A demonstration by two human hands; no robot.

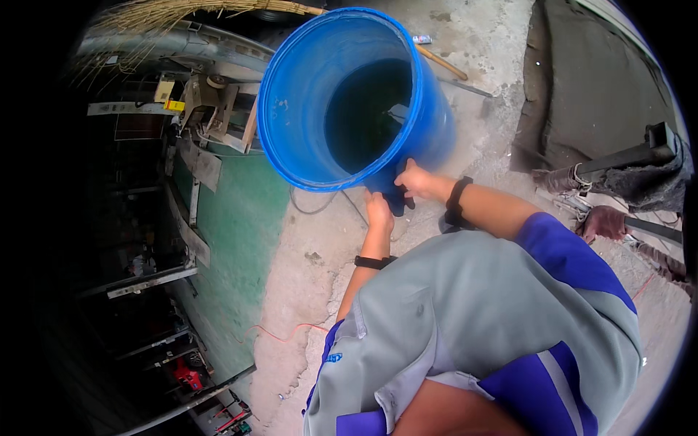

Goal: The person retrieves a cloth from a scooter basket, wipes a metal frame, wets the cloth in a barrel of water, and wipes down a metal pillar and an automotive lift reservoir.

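A large blue plastic barrel [436,120], with dark liquid low inside it, stands before me on the concrete. Just below its near rim, both my hands are at a dark blue cloth or glove [393,200]. My left hand [378,210] grips its left side, fingers partly hidden. On the right, my right hand [417,181] has thumb and fingers closed on the same dark piece, close to the barrel's outer wall. Whether the piece touches the barrel I cannot tell. Each wrist wears a black band.
A bamboo-handled straw broom [218,6] lies beyond the barrel, near a small can [422,39]. Green flooring [240,218] and cluttered metal racks [152,283] are at left. Dark sheeting [605,82] and padded metal bars [621,161] lie right. An orange cord [283,339] crosses the floor.
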